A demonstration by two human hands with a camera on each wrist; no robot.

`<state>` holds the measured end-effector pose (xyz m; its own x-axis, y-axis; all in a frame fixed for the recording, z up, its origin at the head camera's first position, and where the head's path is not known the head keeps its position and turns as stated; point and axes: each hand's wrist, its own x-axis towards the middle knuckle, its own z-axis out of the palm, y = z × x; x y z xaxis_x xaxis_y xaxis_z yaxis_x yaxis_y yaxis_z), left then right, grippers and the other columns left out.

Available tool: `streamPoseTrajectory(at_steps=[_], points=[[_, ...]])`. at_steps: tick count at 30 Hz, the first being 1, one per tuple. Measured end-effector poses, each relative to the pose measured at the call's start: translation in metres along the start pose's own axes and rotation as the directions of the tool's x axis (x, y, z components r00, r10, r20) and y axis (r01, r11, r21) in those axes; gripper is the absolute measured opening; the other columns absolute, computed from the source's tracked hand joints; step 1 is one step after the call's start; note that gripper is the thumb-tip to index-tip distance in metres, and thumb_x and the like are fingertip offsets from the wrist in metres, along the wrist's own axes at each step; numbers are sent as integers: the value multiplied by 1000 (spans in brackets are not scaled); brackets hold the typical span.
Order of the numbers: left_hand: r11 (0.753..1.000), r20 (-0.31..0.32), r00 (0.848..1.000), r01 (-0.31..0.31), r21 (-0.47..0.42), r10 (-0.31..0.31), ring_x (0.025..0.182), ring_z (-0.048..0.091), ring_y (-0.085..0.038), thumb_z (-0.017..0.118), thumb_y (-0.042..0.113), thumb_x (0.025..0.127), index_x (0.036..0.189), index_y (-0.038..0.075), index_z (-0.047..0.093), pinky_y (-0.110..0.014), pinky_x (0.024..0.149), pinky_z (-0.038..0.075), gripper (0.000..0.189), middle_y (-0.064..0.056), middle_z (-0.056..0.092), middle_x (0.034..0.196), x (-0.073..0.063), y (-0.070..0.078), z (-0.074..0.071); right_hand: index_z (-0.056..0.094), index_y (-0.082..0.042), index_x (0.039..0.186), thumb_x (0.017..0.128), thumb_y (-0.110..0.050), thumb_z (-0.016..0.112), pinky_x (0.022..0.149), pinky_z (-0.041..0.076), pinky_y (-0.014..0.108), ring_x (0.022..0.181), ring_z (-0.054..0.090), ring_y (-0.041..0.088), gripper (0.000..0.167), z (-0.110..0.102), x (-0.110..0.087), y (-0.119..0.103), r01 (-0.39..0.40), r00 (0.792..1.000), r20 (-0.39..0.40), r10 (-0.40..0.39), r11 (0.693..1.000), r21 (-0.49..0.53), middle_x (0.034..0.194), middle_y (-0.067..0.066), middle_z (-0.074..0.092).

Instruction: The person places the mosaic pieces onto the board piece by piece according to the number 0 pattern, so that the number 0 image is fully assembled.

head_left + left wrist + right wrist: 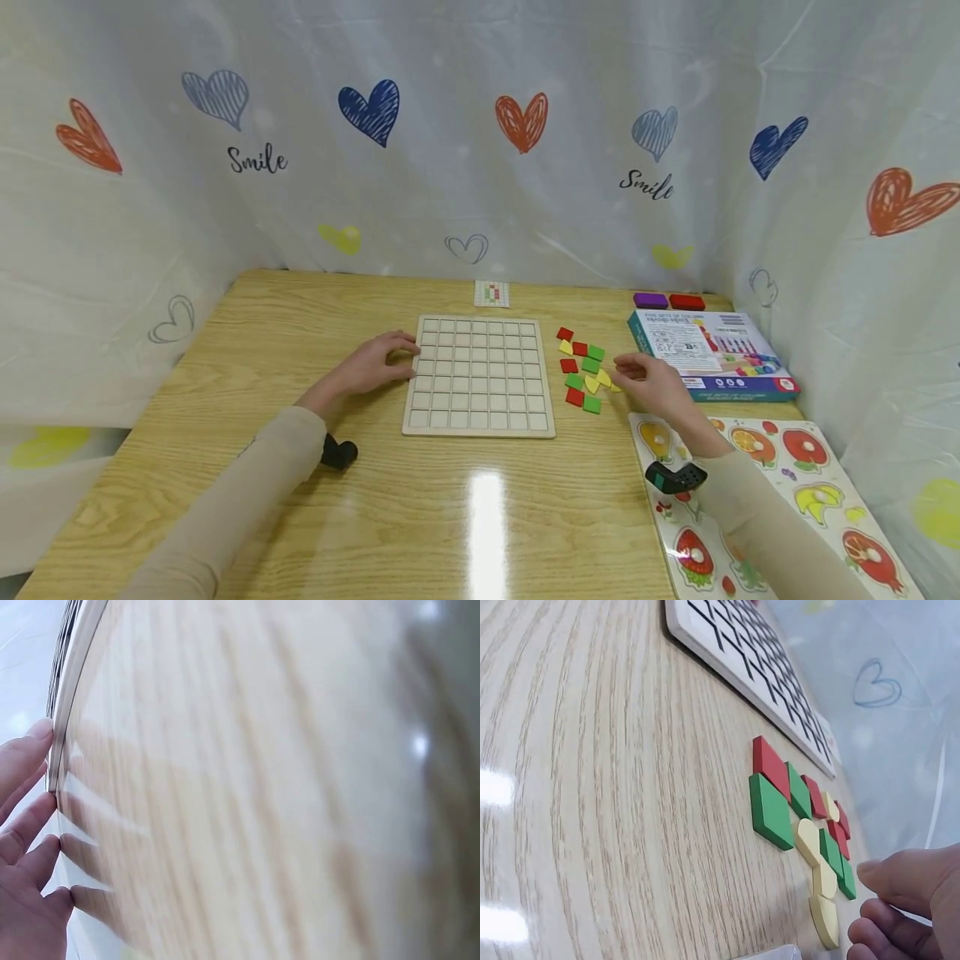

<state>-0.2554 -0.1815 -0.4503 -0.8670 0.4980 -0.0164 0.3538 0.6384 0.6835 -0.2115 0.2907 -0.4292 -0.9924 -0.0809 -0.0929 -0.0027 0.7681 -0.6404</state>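
1. Fingers of the left hand (378, 364) were relaxed and touched the left edge of a gridded board (480, 375) in the head view, grasping nothing. The board lay flat on the wooden table (405, 508). To its right lay four red squares (568, 366), four green squares (592, 405) and four yellow pieces (592, 384) with a curved side. Just beside them hung the right hand (651, 385), its fingers loosely bent, with nothing visible in them. A small pattern card (492, 293) lay beyond the board. Farther right were a printed box (712, 354), a purple block (650, 301), a red block (687, 302) and, partly behind the right forearm, a fruit puzzle (787, 450).

2. From the left wrist, the thumb and a finger met the board's edge without clenching; the other fingertips were lower, apart from one another.

3. From the right wrist, the fingers curved loosely near the green and yellow pieces, released. The pieces formed an uneven cluster, and the board's near edge stood apart from it.
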Motion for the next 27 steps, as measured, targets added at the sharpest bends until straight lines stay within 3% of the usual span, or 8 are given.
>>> streamPoseTrajectory(at_steps=[13, 21, 27], points=[[1000, 1, 1000, -7, -8, 7, 145, 21, -38, 68, 19, 93, 129, 4, 61, -56, 116, 19, 40, -18, 41, 148, 1, -1, 0, 60, 6, 123, 91, -13, 69, 92, 49, 49, 103, 58, 33, 38, 1, 4, 2, 62, 998, 33, -59, 992, -107, 115, 21, 63], [1000, -1, 1000, -3, 7, 3, 146, 20, -37, 68, 20, 94, 130, 5, 61, -55, 116, 19, 40, -16, 41, 149, 2, -3, 1, 68, 6, 112, 90, -14, 70, 76, 47, 40, 85, 52, 27, 30, 3, 4, -2, 121, 991, 77, -107, 970, -211, 103, 18, 63], [1000, -5, 1000, -22, 2, 22, 145, 20, -39, 68, 19, 94, 129, 2, 61, -57, 115, 19, 40, -19, 42, 148, 1, -1, 0, 67, 5, 115, 87, 2, 62, 84, 48, 46, 91, 51, 29, 29, 4, 6, -1, 140, 988, 92, -123, 966, -218, 113, 21, 62]])
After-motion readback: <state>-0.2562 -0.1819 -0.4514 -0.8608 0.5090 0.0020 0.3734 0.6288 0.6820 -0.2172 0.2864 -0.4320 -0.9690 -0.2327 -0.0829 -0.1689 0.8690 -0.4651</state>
